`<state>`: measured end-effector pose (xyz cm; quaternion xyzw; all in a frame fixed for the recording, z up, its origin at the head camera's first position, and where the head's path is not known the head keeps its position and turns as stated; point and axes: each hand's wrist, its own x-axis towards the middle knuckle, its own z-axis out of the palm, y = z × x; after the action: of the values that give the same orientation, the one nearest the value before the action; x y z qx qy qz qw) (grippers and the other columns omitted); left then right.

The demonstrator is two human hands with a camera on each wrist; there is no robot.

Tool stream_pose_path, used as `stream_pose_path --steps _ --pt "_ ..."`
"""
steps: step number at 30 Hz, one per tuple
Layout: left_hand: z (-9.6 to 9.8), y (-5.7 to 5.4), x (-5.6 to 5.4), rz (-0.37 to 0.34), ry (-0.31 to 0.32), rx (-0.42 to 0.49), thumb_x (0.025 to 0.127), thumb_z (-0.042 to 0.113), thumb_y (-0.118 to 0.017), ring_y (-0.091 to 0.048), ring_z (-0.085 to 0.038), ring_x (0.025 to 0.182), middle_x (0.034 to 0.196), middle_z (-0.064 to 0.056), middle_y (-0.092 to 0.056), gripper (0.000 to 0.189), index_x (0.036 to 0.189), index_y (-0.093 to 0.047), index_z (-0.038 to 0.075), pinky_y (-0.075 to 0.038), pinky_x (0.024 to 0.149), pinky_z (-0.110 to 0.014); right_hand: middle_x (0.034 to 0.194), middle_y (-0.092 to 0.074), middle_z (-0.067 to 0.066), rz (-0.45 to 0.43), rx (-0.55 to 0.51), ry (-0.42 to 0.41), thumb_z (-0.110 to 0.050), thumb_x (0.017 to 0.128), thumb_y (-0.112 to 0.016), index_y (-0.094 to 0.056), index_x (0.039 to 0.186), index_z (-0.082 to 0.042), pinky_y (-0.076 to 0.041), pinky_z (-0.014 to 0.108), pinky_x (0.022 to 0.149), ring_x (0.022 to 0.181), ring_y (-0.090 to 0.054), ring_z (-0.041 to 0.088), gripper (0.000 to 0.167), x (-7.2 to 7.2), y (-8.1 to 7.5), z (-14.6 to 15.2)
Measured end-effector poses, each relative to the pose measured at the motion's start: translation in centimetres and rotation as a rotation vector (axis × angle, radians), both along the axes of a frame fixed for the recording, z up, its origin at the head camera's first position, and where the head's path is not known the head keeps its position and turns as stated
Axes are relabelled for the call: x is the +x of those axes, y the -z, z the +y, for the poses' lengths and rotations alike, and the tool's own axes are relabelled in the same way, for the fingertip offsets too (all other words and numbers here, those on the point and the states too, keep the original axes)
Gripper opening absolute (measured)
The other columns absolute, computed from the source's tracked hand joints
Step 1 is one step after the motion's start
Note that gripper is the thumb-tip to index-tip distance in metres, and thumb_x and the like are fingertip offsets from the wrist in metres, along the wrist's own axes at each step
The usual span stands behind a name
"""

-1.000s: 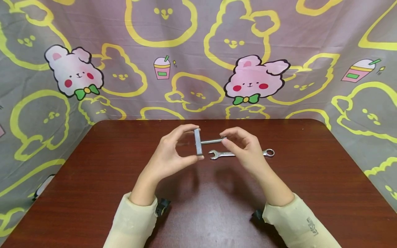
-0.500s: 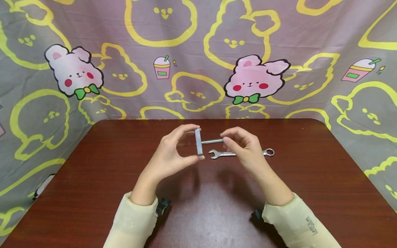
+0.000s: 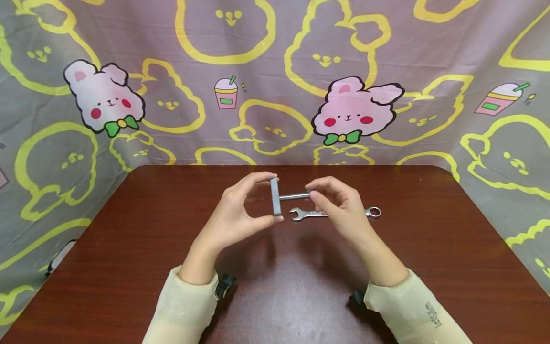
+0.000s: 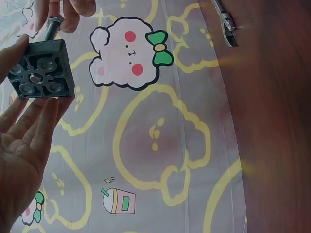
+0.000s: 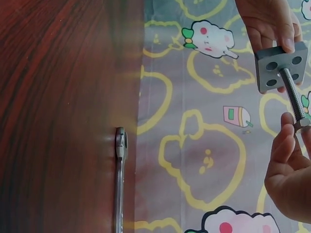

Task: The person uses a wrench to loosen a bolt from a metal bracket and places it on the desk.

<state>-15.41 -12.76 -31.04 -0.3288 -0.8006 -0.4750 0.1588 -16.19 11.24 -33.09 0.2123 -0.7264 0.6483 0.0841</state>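
My left hand (image 3: 232, 210) grips a square grey metal plate (image 3: 276, 197) by opposite edges, thumb below and fingers above in the head view. A threaded bolt (image 3: 294, 196) stands out from the plate's centre toward the right. Thumb and fingers of my right hand (image 3: 343, 203) pinch the bolt's far end, where a hex head (image 5: 304, 123) shows in the right wrist view. Round holes surround the bolt on that face. The left wrist view shows the plate's other, recessed face (image 4: 43, 68), with the bolt's tip in the middle hole. Both pieces are held above the table.
A combination wrench (image 3: 305, 214) lies on the brown table (image 3: 129, 267) behind the right hand, which hides part of its shank. A patterned cloth (image 3: 275, 81) hangs around the table's back and sides.
My right thumb and fingers have shifted slightly on the bolt's end. The plate and left hand stay nearly still, and the wrench has not moved.
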Motion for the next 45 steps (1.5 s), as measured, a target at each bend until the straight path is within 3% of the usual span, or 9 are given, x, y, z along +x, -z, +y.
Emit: stream_pose_path --steps 5,11,17,23,30,36,40,45 --pt "0.09 0.1 0.04 -0.004 -0.004 -0.006 0.067 0.006 -0.091 -0.065 -0.016 0.112 0.121 -0.003 -0.067 0.073 0.131 -0.056 0.008 -0.06 0.089 -0.031 0.067 -0.06 -0.002 -0.067 -0.062 0.009 -0.008 0.1 -0.057 -0.067 0.102 -0.005 -0.055 0.022 0.058 0.061 -0.06 0.009 0.011 -0.1 0.03 -0.05" --pt "0.13 0.12 0.01 0.007 -0.002 -0.006 0.067 0.007 -0.091 -0.066 -0.017 0.112 0.121 -0.003 -0.067 0.073 0.131 -0.056 0.009 -0.06 0.088 -0.031 0.064 -0.064 -0.003 -0.06 -0.102 0.027 -0.003 0.097 -0.058 -0.061 0.102 0.012 -0.049 0.021 0.051 0.054 -0.056 0.011 0.016 -0.2 0.14 -0.27" --pt "0.01 -0.05 0.02 0.008 -0.012 -0.002 0.067 0.006 -0.091 -0.065 -0.017 0.113 0.122 -0.003 -0.066 0.073 0.131 -0.056 0.01 -0.06 0.088 -0.032 0.085 -0.07 -0.007 0.002 -0.098 -0.003 0.005 0.091 -0.065 -0.062 0.104 0.009 -0.058 0.02 0.068 0.074 -0.066 0.011 0.014 -0.11 0.22 -0.22" --pt "-0.15 -0.17 0.02 -0.002 -0.031 -0.01 0.067 0.006 -0.091 -0.065 -0.017 0.114 0.122 -0.002 -0.066 0.073 0.131 -0.056 0.009 -0.059 0.09 -0.031 0.104 -0.068 -0.004 0.072 -0.105 -0.073 0.012 0.087 -0.066 -0.062 0.098 0.007 -0.057 0.02 0.081 0.097 -0.066 0.012 0.013 -0.21 0.36 -0.12" --pt "-0.08 -0.08 -0.05 0.0 -0.017 -0.012 0.067 0.006 -0.091 -0.065 -0.018 0.112 0.122 -0.003 -0.067 0.073 0.131 -0.056 0.009 -0.06 0.09 -0.032 0.091 -0.07 -0.006 -0.028 -0.106 -0.036 0.002 0.093 -0.063 -0.06 0.11 0.009 -0.061 0.024 0.073 0.075 -0.069 0.011 0.018 -0.19 0.1 -0.04" --pt "0.12 0.05 -0.11 -0.002 -0.002 -0.012 0.067 0.006 -0.091 -0.066 -0.02 0.111 0.121 -0.004 -0.067 0.072 0.131 -0.056 0.008 -0.061 0.088 -0.035 0.072 -0.067 -0.004 -0.08 -0.103 0.004 -0.003 0.097 -0.061 -0.065 0.102 0.0 -0.057 0.022 0.059 0.064 -0.066 0.008 0.007 -0.19 -0.01 -0.02" --pt "0.2 0.06 -0.1 -0.002 0.007 -0.009 0.067 0.006 -0.091 -0.066 -0.019 0.111 0.121 -0.004 -0.067 0.072 0.13 -0.056 0.008 -0.061 0.088 -0.036 0.073 -0.067 -0.006 -0.075 -0.101 0.017 -0.004 0.096 -0.062 -0.065 0.1 0.002 -0.057 0.022 0.059 0.065 -0.066 0.008 0.008 -0.23 0.05 -0.02" --pt "0.09 0.12 -0.15 0.003 -0.004 -0.013 0.067 0.006 -0.091 -0.065 -0.02 0.113 0.121 -0.004 -0.066 0.072 0.13 -0.056 0.008 -0.061 0.087 -0.041 0.088 -0.068 -0.005 -0.01 -0.08 -0.014 0.001 0.091 -0.068 -0.064 0.104 0.006 -0.059 0.021 0.072 0.079 -0.067 0.007 0.015 -0.23 0.15 0.0"
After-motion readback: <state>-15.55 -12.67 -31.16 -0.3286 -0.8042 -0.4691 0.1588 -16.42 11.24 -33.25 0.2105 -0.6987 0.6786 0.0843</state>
